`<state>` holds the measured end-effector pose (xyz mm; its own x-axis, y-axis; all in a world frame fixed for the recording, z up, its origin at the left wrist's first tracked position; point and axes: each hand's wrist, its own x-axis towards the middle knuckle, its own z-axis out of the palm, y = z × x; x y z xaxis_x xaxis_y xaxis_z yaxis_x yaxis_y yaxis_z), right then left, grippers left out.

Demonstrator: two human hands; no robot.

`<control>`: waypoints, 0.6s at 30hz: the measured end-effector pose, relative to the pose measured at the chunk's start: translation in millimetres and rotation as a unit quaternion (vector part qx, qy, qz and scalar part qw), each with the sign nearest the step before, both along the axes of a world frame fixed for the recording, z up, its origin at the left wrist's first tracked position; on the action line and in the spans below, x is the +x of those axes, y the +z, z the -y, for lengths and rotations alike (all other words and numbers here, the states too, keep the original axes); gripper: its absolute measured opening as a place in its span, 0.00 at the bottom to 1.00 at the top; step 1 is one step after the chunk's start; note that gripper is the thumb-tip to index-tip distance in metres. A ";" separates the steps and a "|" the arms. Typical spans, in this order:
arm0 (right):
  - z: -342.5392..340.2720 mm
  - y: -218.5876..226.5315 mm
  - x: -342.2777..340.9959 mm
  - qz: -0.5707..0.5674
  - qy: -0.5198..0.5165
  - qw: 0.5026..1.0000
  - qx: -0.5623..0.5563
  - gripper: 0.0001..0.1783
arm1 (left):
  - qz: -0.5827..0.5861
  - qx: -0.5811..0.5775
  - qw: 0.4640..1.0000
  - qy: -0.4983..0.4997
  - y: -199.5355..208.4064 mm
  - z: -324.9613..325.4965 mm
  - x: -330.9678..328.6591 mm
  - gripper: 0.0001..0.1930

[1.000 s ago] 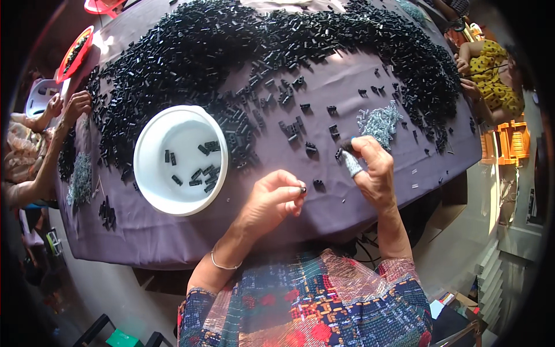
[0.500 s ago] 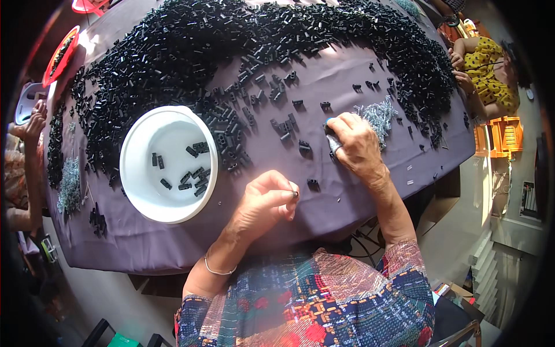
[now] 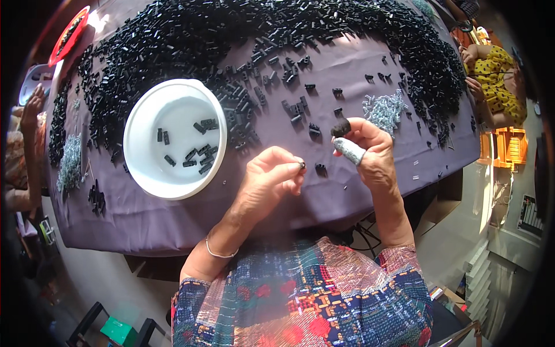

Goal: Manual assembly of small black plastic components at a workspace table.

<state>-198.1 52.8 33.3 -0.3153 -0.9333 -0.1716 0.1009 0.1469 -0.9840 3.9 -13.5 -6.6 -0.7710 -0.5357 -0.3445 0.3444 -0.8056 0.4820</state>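
Observation:
My left hand (image 3: pixel 267 178) pinches a small black plastic piece (image 3: pixel 302 165) between thumb and forefinger, above the near part of the table. To its right, my right hand (image 3: pixel 370 151) is raised with the forefinger and thumb brought together. A grey wrap covers its thumb and a black cover its fingertip; anything between them is too small to make out. Just beyond that hand lies a heap of small silvery metal pins or screws (image 3: pixel 386 110). Loose black plastic pieces (image 3: pixel 314 130) lie between and beyond my hands.
A white basin (image 3: pixel 134 168) with several black pieces stands left. A huge black pile (image 3: pixel 173 46) arcs across the far table. Another silvery heap (image 3: pixel 70 165) lies far left, near a red tray (image 3: pixel 70 37). Other people's hands (image 3: pixel 474 87) are at the right and left edges.
My right hand has come back from the silvery heap toward my left hand, its fingertips now turned inward. My left hand still pinches the black piece. The whole view has shifted slightly.

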 end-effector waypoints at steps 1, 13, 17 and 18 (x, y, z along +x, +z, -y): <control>-3.2 -1.7 2.9 0.028 -0.001 1.000 0.003 0.13 | 0.004 0.001 1.000 0.004 1.6 -0.1 -0.4 0.04; -18.6 15.4 41.5 0.017 -0.017 0.998 -0.055 0.11 | 0.003 -0.028 0.999 0.016 1.6 -3.9 -1.9 0.06; -23.4 14.0 48.3 -0.050 -0.036 0.996 -0.064 0.12 | -0.003 -0.030 0.999 0.038 3.0 -7.1 -4.0 0.04; -23.5 11.4 49.1 -0.053 -0.038 0.995 -0.073 0.13 | -0.001 -0.029 0.999 0.037 2.6 -6.9 -3.9 0.04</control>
<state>-149.1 76.2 44.7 -0.3954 -0.9185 0.0017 0.0009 -0.0022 -1.0000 0.1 -6.7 -4.1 -0.7292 -0.6108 -0.3086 0.4037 -0.7480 0.5268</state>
